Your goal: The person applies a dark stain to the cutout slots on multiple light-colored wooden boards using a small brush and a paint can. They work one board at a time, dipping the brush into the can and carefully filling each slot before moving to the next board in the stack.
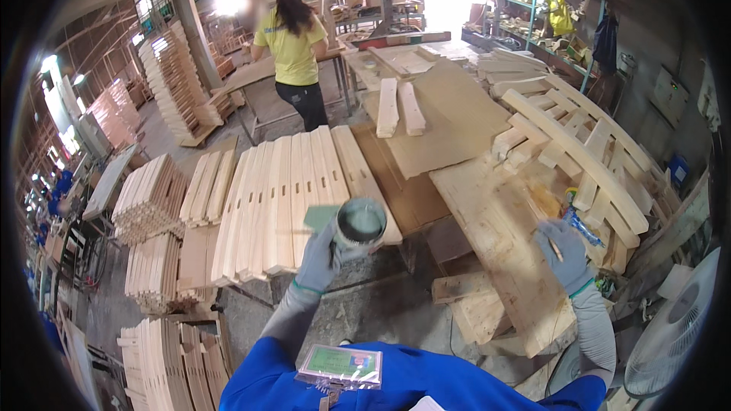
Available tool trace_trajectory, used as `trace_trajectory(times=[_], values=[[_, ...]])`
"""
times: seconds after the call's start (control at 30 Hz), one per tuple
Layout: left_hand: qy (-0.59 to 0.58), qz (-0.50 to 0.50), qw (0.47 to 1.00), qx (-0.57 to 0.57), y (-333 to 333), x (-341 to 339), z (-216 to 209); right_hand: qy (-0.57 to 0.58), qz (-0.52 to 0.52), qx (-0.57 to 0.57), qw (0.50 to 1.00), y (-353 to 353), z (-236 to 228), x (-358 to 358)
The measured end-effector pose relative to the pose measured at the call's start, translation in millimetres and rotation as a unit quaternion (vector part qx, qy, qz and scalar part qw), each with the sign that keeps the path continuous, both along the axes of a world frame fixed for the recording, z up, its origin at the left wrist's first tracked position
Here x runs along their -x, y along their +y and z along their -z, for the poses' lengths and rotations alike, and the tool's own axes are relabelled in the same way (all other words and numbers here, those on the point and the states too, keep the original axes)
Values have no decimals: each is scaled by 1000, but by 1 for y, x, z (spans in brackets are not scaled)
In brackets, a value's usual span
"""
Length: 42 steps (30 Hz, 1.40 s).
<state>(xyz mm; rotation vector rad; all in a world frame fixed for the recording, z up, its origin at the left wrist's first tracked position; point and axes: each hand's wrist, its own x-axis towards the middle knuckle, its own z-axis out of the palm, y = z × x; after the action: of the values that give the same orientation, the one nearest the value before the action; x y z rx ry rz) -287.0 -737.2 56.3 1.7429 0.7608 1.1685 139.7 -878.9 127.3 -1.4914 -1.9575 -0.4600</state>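
Observation:
My left hand [318, 259], in a grey glove, grips a round can [361, 222] with grey-green inside, held up before the wooden boards. A flat green piece [323, 217] shows beside the can; whether my fingers hold it too, I cannot tell. Over the worn wooden bench top [499, 232] is my right hand [563, 257], also gloved, its fingers curled round a thin tan stick-like tool [557, 248] whose far end is blurred. A crumpled blue packet [585, 227] lies just beyond it. Pale slotted boards [285, 190] lie side by side left of the can.
Stacked boards [148, 198] stand at the left. Curved wooden parts [582, 160] pile up on the right, near a fan [674, 323]. Cardboard [438, 118] covers the far bench, with two short boards [400, 106] on it. A person in yellow [295, 49] stands at a farther table.

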Motion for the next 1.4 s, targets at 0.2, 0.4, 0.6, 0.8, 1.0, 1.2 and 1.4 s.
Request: trace_trajectory(times=[0.2, 0.4, 0.6, 0.8, 1.0, 1.2, 1.4], values=[[-216, 77, 957, 178, 13, 14, -65, 130, -206, 197, 950, -14, -73, 142], [-161, 127, 958, 199, 13, 43, -93, -278, -391, -162, 863, 54, -65, 209], [-150, 84, 975, 142, 8, 78, -114, -333, -327, -141, 873, 76, -68, 246], [-201, -84, 976, 22, -1, 96, -104, -199, -299, -207, 910, 76, -53, 275], [-268, -160, 944, -107, 1, 95, -76, 136, -340, -76, 927, 73, -21, 305], [-196, -203, 947, -155, 4, 91, -64, 702, -287, 149, 634, 90, -45, 309], [-151, -20, 981, 119, 2, 98, -93, 530, -388, 182, 732, 106, -68, 298]])
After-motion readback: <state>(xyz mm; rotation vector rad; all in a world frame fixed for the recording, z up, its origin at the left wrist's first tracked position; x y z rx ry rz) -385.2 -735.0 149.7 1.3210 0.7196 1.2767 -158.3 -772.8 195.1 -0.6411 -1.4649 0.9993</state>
